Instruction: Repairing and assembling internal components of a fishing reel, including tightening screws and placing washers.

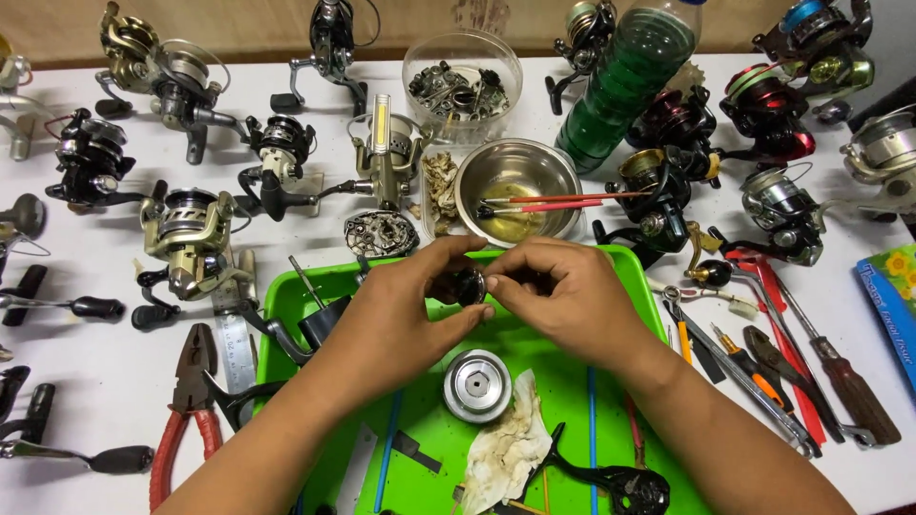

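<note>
We had the left hand [405, 305] and the right hand [563, 296] pinched together on a small dark reel part [465, 285], fingers curled tight round it, held just above the green tray [630, 277]. A silver spool [477, 384] sat in the tray right below, next to a dirty rag [506, 443]. Red-handled pliers [186, 410] lay on the white worktop [76, 362] to the left.

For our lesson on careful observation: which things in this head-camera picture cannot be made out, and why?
- Small dark part, head view: mostly covered by the left hand and right hand; its shape cannot be told.
- Blue booklet: cut off by the right edge.
- Black reel body: cut by the bottom edge.
- Clear tub contents: too small.
</note>
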